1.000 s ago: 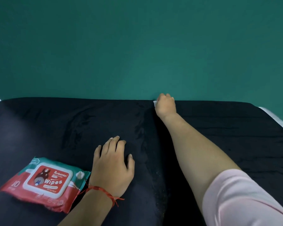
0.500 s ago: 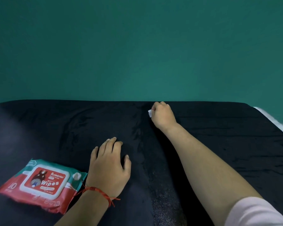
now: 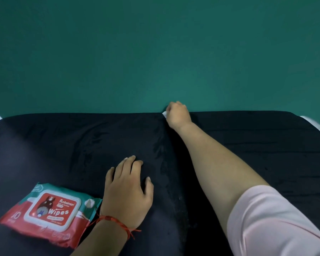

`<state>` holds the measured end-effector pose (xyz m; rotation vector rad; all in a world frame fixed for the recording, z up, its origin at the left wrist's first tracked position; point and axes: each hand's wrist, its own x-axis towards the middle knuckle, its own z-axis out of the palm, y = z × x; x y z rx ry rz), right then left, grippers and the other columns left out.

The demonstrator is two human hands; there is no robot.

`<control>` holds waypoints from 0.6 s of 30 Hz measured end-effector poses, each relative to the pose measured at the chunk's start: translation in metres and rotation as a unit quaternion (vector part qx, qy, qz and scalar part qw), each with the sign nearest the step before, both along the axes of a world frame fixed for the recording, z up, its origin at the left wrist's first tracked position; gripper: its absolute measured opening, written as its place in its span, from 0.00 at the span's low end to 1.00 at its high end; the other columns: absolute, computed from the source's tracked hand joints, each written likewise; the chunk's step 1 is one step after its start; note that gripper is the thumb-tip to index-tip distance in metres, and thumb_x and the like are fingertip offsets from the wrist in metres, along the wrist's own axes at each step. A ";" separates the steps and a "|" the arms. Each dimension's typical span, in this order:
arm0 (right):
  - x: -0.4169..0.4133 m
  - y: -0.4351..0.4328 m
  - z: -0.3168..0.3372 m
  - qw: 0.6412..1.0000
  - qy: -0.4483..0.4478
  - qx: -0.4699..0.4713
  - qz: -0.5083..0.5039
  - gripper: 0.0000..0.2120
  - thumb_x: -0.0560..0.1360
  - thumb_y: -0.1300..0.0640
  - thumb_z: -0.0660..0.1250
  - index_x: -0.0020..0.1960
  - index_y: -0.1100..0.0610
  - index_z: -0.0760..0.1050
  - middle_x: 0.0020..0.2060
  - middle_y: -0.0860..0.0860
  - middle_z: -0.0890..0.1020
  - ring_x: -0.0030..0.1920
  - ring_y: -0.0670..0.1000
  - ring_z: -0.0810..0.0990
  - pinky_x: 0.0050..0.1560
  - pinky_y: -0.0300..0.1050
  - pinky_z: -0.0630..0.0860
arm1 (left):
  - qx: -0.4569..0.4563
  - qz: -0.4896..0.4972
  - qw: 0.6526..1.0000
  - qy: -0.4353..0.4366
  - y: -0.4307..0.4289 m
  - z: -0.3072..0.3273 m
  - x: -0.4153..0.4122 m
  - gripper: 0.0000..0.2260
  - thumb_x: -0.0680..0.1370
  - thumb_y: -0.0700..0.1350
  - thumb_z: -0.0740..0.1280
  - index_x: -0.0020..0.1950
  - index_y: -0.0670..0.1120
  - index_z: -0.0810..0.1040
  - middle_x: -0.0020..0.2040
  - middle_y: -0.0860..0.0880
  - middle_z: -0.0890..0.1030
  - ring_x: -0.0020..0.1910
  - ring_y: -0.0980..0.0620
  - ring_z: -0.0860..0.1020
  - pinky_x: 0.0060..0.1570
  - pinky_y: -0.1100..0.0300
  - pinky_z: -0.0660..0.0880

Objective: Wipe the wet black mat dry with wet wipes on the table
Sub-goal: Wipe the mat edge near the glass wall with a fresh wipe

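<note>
Hidden, cropped, unclear items
Wipe point(image 3: 164, 114): all but a white corner hidden in the grip of the right hand point(image 3: 177, 114). Mat point(image 3: 63, 145): cut by left, right and bottom edges. Pack point(image 3: 50, 213): small print unreadable. Desk point(image 3: 316, 124) corner: blurred.

A plain teal wall point(image 3: 155, 52) fills the whole background.

You have one wide camera, worn on your head, facing forward and down. Your left hand point(image 3: 127, 193) lies close under it on the mat point(image 3: 63, 145); your right hand point(image 3: 177, 115), gripping a wipe point(image 3: 164, 114), sits far ahead at the mat's back edge, wall point(image 3: 155, 52) beyond.
</note>
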<state>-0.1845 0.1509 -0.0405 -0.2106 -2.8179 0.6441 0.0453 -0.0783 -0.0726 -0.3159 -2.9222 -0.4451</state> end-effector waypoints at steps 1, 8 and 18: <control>0.005 -0.005 -0.001 1.000 0.003 -0.011 0.021 0.05 0.82 0.57 0.67 0.53 0.58 0.81 0.54 0.55 0.79 0.56 0.59 0.77 0.58 0.51 0.76 | 0.000 0.001 1.000 0.001 0.000 0.000 0.000 0.23 0.80 0.59 0.56 0.71 0.53 0.75 0.74 0.53 0.74 0.76 0.51 0.69 0.77 0.44 0.64; 0.047 0.028 -0.002 0.994 0.008 -0.005 0.108 0.06 0.82 0.57 0.65 0.49 0.56 0.81 0.49 0.50 0.79 0.52 0.54 0.78 0.51 0.46 0.75 | 0.002 -0.001 1.000 0.002 0.000 0.002 0.002 0.23 0.79 0.59 0.55 0.70 0.52 0.76 0.74 0.52 0.75 0.74 0.50 0.71 0.76 0.43 0.66; 0.046 0.081 -0.008 0.999 0.030 -0.009 0.019 0.08 0.81 0.55 0.70 0.45 0.56 0.78 0.49 0.53 0.78 0.52 0.57 0.77 0.52 0.52 0.78 | 0.004 0.001 1.000 -0.002 0.001 0.004 -0.001 0.24 0.79 0.60 0.56 0.70 0.52 0.76 0.73 0.52 0.75 0.74 0.50 0.72 0.76 0.43 0.66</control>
